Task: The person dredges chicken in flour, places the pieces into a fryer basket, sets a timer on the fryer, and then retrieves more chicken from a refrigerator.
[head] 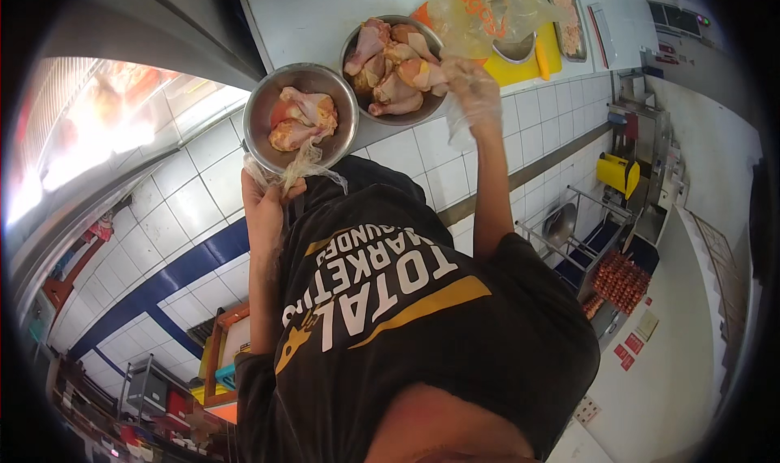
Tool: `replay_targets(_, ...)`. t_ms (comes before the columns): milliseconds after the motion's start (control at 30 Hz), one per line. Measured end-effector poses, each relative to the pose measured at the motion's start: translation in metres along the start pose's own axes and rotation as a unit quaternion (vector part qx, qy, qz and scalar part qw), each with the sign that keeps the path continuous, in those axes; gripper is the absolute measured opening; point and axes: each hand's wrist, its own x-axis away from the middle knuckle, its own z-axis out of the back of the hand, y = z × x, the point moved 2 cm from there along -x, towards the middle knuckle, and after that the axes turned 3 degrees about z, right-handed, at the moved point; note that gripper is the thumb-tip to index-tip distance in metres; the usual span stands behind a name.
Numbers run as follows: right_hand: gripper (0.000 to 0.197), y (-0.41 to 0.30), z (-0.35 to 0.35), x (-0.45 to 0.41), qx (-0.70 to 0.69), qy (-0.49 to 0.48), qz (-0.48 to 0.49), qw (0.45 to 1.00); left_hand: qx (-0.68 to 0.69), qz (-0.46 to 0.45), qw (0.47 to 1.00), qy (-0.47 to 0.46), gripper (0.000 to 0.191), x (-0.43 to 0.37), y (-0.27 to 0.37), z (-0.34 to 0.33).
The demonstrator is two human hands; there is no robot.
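My left hand (pixel 268 198) grips the near rim of a steel bowl (pixel 255 119), with crumpled clear plastic (pixel 304 164) bunched at its fingers. Inside that bowl lie a few raw chicken drumsticks (pixel 304 119). Beside it on the right, a second steel bowl (pixel 390 119) is heaped with several raw drumsticks (pixel 390 88). My right hand (pixel 475 94), in a loose clear plastic glove, closes on the end of a drumstick (pixel 420 73) at that bowl's right side. The fingertips are partly blurred by the plastic.
A clear plastic bag (pixel 487 12) with orange print lies over a yellow cutting board (pixel 551 45). A yellow-handled tool (pixel 542 58) rests there. Farther right stands a metal tray (pixel 567 18) of pale raw meat. A lit glass display case (pixel 109 116) is at the left.
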Motion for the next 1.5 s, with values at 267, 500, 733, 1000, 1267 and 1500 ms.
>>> replay_targets(267,0.038,-0.036,-0.016,0.031,0.336,-0.103,0.165,0.921,-0.018,0.012,1.000,-0.001,0.049,0.002,0.008,-0.004)
replay_targets(500,0.038,-0.025,-0.013,0.045,0.140,-0.013,0.059,0.988,-0.020,0.021,1.000,-0.001,0.056,0.000,0.007,-0.003)
replay_targets(733,0.031,-0.028,-0.057,0.055,0.369,0.075,0.128,0.918,-0.029,0.023,0.999,0.004,0.055,-0.002,0.005,-0.002)
replay_targets(1000,0.024,-0.021,-0.043,0.051,0.338,0.088,0.076,0.934,-0.036,0.013,0.999,0.012,0.051,0.000,0.011,-0.005)
replay_targets(1267,0.024,-0.092,-0.085,0.016,0.354,0.005,0.176,0.919,-0.042,-0.026,0.999,-0.021,0.058,0.003,0.012,-0.004)
replay_targets(1500,0.024,-0.059,-0.119,-0.032,0.372,0.011,0.149,0.916,-0.042,-0.018,0.999,-0.015,0.051,0.002,0.009,0.000)
